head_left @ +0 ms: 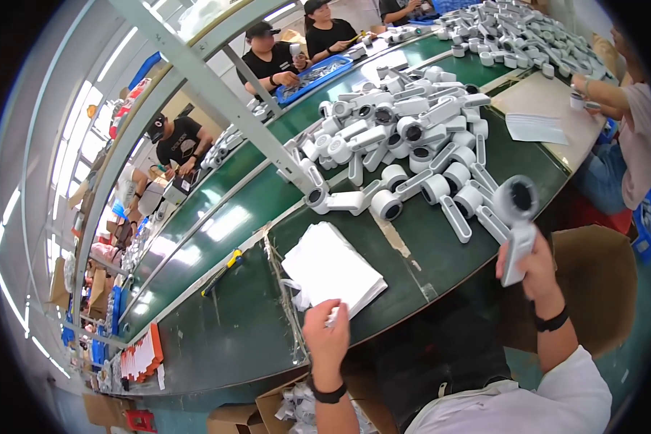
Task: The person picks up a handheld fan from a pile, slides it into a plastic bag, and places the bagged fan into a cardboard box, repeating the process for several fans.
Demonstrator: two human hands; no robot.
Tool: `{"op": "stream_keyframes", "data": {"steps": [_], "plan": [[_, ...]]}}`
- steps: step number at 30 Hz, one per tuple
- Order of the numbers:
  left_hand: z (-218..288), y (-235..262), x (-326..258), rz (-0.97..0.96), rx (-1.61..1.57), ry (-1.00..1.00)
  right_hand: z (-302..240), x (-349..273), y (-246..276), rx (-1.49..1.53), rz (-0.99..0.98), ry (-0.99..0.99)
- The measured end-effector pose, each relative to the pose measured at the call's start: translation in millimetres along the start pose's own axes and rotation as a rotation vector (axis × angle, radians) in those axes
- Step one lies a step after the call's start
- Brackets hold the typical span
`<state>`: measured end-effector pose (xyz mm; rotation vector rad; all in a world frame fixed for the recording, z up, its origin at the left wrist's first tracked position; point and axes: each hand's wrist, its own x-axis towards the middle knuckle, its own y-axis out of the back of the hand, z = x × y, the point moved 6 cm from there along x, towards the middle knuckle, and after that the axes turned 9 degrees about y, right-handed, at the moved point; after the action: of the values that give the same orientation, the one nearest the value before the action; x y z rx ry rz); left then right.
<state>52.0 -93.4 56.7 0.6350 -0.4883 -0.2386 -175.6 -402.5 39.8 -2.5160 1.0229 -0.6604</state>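
Observation:
My right hand is closed around the grey handle of a white handheld fan, whose round head with a dark face points up, off the table's right edge. My left hand has its fingers curled together over the near edge of a stack of white sheets or thin bags. Something small and whitish shows between those fingers, too small to name. A large heap of similar fans lies on the green table, reaching close to the fan I hold.
A yellow-and-black cutter lies left of the stack. White-and-orange boxes stand at the table's far left. Open cartons sit below the edge. A metal frame post rises beside the heap. Co-workers sit across and at the right.

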Motion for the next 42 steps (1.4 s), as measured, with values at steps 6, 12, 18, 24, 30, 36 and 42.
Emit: {"op": "stream_keyframes", "data": {"steps": [6, 12, 18, 24, 30, 36, 42], "plan": [[13.3, -29.4, -3.2, 0.012, -0.01, 0.031, 45.3, -35.0, -62.3, -0.019, -0.364, -0.424], [4.0, -27.7, 8.6, 0.097, 0.391, -0.073, 56.5, -47.2, -87.0, -0.007, -0.571, -0.505], [-8.0, -31.2, 14.6, 0.056, 0.289, -0.085, 65.7, -50.7, -89.1, -0.023, -0.581, -0.502], [-2.5, -29.2, 6.6, 0.143, -0.006, -0.019, 61.6, -47.1, -104.7, -0.091, -0.529, -0.384], [11.7, -46.6, -21.9, -0.043, -0.63, 0.372, 86.6, -32.6, -129.8, -0.175, -0.355, -0.257], [3.7, -60.4, -33.3, -0.106, -0.931, 0.534, 96.8, -18.3, -152.3, -0.283, -0.33, -0.18], [-9.0, -61.6, -37.9, -0.132, -1.116, 0.592, 104.8, -17.4, -159.5, -0.283, -0.345, -0.259]]}}
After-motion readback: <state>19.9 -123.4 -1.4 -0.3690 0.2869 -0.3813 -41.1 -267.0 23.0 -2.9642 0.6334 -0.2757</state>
